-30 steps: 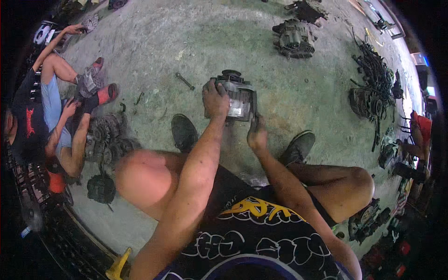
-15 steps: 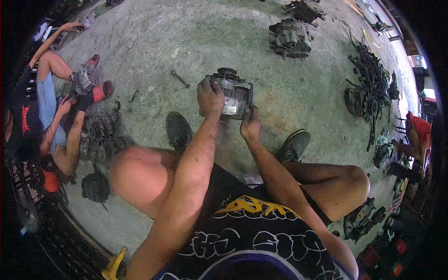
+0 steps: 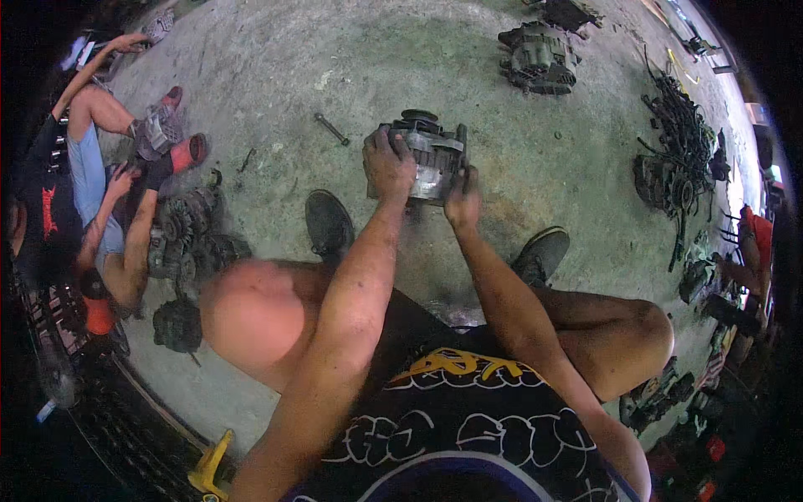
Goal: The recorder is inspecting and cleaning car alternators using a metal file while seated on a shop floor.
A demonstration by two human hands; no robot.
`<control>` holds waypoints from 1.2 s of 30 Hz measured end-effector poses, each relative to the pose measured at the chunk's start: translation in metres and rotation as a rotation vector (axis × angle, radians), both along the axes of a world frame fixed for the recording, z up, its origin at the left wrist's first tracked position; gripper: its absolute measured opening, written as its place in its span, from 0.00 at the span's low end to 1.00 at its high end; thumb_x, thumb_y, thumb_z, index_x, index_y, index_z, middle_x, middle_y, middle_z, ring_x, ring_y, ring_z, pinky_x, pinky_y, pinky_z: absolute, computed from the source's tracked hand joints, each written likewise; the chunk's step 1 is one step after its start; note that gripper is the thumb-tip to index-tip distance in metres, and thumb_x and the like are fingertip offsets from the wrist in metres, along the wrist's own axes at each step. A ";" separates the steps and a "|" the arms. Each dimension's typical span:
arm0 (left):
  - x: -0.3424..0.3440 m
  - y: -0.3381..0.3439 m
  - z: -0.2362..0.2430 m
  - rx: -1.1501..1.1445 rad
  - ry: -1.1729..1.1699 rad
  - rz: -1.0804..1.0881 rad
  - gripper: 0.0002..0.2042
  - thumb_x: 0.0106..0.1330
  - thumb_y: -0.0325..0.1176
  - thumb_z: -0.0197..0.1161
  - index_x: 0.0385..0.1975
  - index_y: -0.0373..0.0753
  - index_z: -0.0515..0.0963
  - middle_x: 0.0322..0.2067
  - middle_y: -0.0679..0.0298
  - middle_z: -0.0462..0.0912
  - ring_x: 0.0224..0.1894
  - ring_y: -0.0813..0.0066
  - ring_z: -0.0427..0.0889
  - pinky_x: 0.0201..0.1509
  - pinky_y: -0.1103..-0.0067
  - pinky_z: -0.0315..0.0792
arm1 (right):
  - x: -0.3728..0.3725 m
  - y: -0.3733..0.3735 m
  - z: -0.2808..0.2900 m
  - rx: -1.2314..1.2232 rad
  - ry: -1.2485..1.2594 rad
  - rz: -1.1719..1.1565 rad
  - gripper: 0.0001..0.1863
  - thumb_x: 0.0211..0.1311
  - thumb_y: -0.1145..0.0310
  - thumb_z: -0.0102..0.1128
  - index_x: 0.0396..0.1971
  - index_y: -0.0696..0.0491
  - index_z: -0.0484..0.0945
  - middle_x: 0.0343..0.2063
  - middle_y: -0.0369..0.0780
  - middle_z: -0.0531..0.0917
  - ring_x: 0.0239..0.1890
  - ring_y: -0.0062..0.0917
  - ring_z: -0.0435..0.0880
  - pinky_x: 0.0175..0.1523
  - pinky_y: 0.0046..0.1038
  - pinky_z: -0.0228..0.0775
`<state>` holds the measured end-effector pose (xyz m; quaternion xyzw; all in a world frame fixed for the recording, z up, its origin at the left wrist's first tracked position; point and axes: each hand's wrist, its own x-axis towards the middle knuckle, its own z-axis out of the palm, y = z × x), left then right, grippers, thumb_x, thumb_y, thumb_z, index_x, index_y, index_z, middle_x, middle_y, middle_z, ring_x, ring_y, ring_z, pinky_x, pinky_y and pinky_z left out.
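A grimy metal alternator [image 3: 433, 157] with a dark pulley [image 3: 419, 116] at its far end is between my hands, low over the floor or resting on it; I cannot tell which. My left hand [image 3: 390, 167] wraps over its left side, fingers curled on the casing. At the near right corner, my right hand [image 3: 463, 199] grips the casing, its thumb and fingers partly hidden. Left of the alternator a long bolt [image 3: 331, 129] lies loose on the concrete.
Another alternator [image 3: 539, 58] sits farther off at the right, near a heap of black wiring [image 3: 669, 125]. Greasy parts [image 3: 184, 230] are piled at the left beside a seated person [image 3: 88, 180]. A yellow tool [image 3: 211, 464] stands at the lower left. My shoes [image 3: 329, 224] flank the work.
The alternator has turned and tilted slightly in my hands, and the pale label on its near side shows less clearly. The whole view has shifted a little.
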<state>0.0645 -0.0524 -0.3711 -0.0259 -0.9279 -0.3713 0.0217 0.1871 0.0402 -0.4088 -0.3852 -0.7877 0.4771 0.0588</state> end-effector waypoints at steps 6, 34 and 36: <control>-0.006 -0.007 -0.004 0.018 0.103 0.003 0.17 0.66 0.38 0.53 0.52 0.38 0.70 0.49 0.48 0.72 0.53 0.47 0.71 0.57 0.60 0.65 | 0.017 -0.022 0.008 0.145 0.172 0.005 0.23 0.74 0.53 0.36 0.55 0.56 0.66 0.48 0.56 0.76 0.50 0.52 0.74 0.56 0.42 0.64; -0.009 -0.041 -0.032 0.262 -0.257 0.085 0.21 0.73 0.44 0.44 0.58 0.39 0.68 0.53 0.51 0.75 0.54 0.49 0.75 0.57 0.63 0.68 | -0.035 0.102 -0.001 0.226 -0.227 0.798 0.28 0.71 0.52 0.33 0.59 0.55 0.69 0.62 0.50 0.68 0.66 0.43 0.61 0.71 0.36 0.46; 0.001 -0.016 -0.004 0.124 -0.511 0.220 0.24 0.63 0.37 0.55 0.60 0.39 0.67 0.59 0.51 0.69 0.58 0.51 0.71 0.63 0.66 0.65 | -0.020 0.107 -0.031 0.368 -0.354 0.636 0.26 0.71 0.56 0.32 0.60 0.55 0.68 0.62 0.50 0.68 0.65 0.43 0.63 0.70 0.37 0.49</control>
